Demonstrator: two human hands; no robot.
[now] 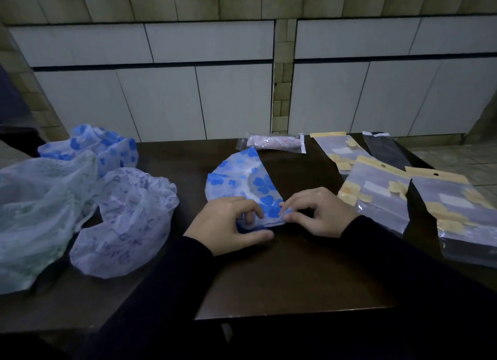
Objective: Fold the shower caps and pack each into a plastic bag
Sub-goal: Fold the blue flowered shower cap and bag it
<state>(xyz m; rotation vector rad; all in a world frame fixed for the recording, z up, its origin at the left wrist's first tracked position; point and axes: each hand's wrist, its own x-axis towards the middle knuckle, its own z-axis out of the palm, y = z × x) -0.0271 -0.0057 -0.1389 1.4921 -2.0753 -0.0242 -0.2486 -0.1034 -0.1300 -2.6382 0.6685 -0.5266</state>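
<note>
Dark brown table [282, 273] takes up most of the view, with pale tiled cabinet fronts [188, 91] behind it. On the left side sits a heap of loose shower caps: a greenish-white one [35, 212] nearest the edge, a white cap with faint purple flowers [129, 225] beside it and touching it, and a blue-flowered one [107, 147] further back. On the right are several plastic bags [376, 195] with yellow header strips and yellow flower prints, overlapping each other, each with a blank white label patch; no readable writing on any of them. At the back middle lies a small packed bag [274, 142] with something pinkish inside.

The cap being worked on is the folded blue-flower shower cap [242, 179], lying flat in the table's middle as a fan shape. The left hand [228, 225] has curled fingers and thumb pinching its near corner, and the right hand [317, 212] pinches the same narrow end from the other side, fingertips nearly meeting. Both sleeves [403, 265] are dark.
</note>
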